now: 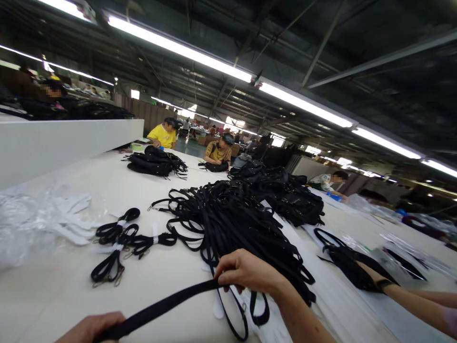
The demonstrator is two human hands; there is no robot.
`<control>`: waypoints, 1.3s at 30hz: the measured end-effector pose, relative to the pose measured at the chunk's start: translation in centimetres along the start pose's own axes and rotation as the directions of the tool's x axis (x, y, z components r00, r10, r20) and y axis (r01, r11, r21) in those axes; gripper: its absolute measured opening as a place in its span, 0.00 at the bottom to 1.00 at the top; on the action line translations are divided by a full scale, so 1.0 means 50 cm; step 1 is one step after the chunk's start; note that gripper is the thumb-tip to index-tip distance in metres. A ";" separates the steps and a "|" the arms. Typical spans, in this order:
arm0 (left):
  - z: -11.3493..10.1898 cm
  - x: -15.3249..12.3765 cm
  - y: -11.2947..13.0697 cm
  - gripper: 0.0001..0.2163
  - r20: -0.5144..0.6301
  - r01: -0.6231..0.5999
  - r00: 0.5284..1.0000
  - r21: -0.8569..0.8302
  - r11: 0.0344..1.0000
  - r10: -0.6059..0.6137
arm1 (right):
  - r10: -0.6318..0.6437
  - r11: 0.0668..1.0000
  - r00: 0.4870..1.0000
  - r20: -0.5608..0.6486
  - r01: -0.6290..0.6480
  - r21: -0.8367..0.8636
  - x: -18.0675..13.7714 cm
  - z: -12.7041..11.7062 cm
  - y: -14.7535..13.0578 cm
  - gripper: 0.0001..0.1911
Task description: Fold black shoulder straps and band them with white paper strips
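Observation:
A black strap [167, 302] stretches between my two hands above the white table. My right hand [246, 271] pinches it near the middle of the view, thumb against the fingers. At the bottom left edge, my left hand [96, 327] is closed around the strap's other stretch and is partly cut off by the frame. Just beyond my right hand lies a large heap of black straps [235, 214] with small metal clips. To the left rest several coiled straps [116, 243], bound with white bands and showing metal hooks.
Clear plastic bags [24, 224] and white strips [76, 219] lie at the left. Black bags [153, 162] are piled farther back. At the right, a co-worker's hands [374, 276] handle a black bag [352, 262]. Other people sit around the table [46, 295]; a white panel [71, 147] stands at the left.

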State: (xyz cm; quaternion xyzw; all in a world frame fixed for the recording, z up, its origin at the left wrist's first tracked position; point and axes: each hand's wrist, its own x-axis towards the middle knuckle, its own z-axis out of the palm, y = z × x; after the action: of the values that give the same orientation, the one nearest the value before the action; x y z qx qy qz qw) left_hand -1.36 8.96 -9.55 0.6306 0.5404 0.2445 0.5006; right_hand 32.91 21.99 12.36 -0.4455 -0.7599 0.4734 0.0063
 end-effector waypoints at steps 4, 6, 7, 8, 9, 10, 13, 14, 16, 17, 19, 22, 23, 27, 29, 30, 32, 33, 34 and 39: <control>-0.057 -0.057 0.013 0.15 0.008 0.163 0.987 -0.152 0.975 -0.163 | 0.031 0.999 0.998 -0.050 -0.030 0.022 0.022 -0.007 0.024 0.10; -0.076 -0.082 0.030 0.13 -0.008 0.178 0.983 -0.209 0.961 -0.184 | 0.060 0.998 0.997 -0.052 -0.059 0.035 0.035 -0.010 0.033 0.11; -0.082 -0.092 0.038 0.13 -0.024 0.171 0.983 -0.232 0.958 -0.181 | 0.074 0.997 0.996 -0.043 -0.072 0.038 0.041 -0.011 0.037 0.12; -0.085 -0.101 0.046 0.12 -0.040 0.164 0.983 -0.247 0.955 -0.179 | 0.082 0.996 0.996 -0.033 -0.080 0.039 0.046 -0.011 0.041 0.13; -0.087 -0.107 0.052 0.13 -0.052 0.158 0.983 -0.255 0.954 -0.177 | 0.086 0.996 0.996 -0.025 -0.085 0.040 0.050 -0.010 0.044 0.14; -0.088 -0.112 0.056 0.13 -0.058 0.155 0.983 -0.257 0.954 -0.176 | 0.090 0.995 0.996 -0.022 -0.089 0.040 0.053 -0.010 0.047 0.14; -0.086 -0.116 0.059 0.15 -0.094 0.167 0.976 -0.253 0.953 -0.196 | 0.094 0.995 0.995 -0.035 -0.093 0.035 0.057 -0.009 0.052 0.15; -0.085 -0.113 0.057 0.16 -0.121 0.171 0.971 -0.255 0.952 -0.207 | 0.088 0.996 0.995 -0.041 -0.087 0.037 0.057 -0.009 0.052 0.15; -0.085 -0.104 0.051 0.17 -0.204 0.177 0.950 -0.270 0.946 -0.236 | 0.060 0.997 0.997 -0.055 -0.057 0.051 0.059 -0.005 0.050 0.16; -0.084 -0.098 0.048 0.19 -0.259 0.176 0.932 -0.287 0.942 -0.253 | 0.043 0.997 0.997 -0.067 -0.039 0.065 0.062 0.000 0.048 0.16; -0.084 -0.084 0.040 0.22 -0.368 0.161 0.883 -0.340 0.926 -0.289 | 0.019 0.994 0.994 -0.107 -0.007 0.110 0.079 0.025 0.044 0.18; -0.080 -0.068 0.023 0.31 -0.431 0.169 0.832 -0.404 0.899 -0.350 | 0.002 0.979 0.984 -0.180 0.035 0.201 0.126 0.102 0.040 0.20; -0.080 -0.067 0.014 0.33 -0.430 0.183 0.831 -0.385 0.905 -0.352 | -0.007 0.974 0.981 -0.194 0.051 0.221 0.145 0.136 0.042 0.21; -0.088 -0.096 -0.040 0.28 -0.423 0.286 0.865 -0.027 0.958 -0.270 | -0.104 0.994 0.975 -0.198 0.109 0.010 0.199 0.260 0.066 0.25; -0.099 -0.125 -0.075 0.23 -0.421 0.348 0.871 0.168 0.923 -0.252 | -0.125 0.985 0.974 -0.186 0.100 -0.140 0.203 0.289 0.088 0.28; -0.104 -0.140 -0.091 0.22 -0.422 0.368 0.872 0.235 0.900 -0.246 | -0.125 0.982 0.975 -0.186 0.094 -0.167 0.198 0.293 0.102 0.27; -0.114 -0.168 -0.122 0.22 -0.415 0.361 0.884 0.317 0.877 -0.214 | -0.129 0.986 0.971 -0.199 0.104 -0.134 0.180 0.283 0.132 0.24; -0.117 -0.180 -0.136 0.22 -0.408 0.338 0.894 0.348 0.874 -0.183 | -0.132 0.988 0.966 -0.221 0.111 -0.104 0.168 0.272 0.147 0.22; -0.121 -0.189 -0.147 0.23 -0.402 0.311 0.904 0.382 0.870 -0.147 | -0.129 0.991 0.959 -0.252 0.112 -0.079 0.153 0.258 0.162 0.20; -0.126 -0.210 -0.172 0.25 -0.297 0.141 0.952 0.637 0.758 0.072 | -0.087 0.993 0.923 -0.374 0.048 -0.112 0.055 0.206 0.220 0.16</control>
State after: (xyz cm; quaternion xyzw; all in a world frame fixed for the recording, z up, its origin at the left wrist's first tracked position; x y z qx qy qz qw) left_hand -13.57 0.81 -12.45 0.7095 0.6732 0.1259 0.1657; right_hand 34.18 18.23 -2.41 -0.5016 -0.7822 0.3392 0.1463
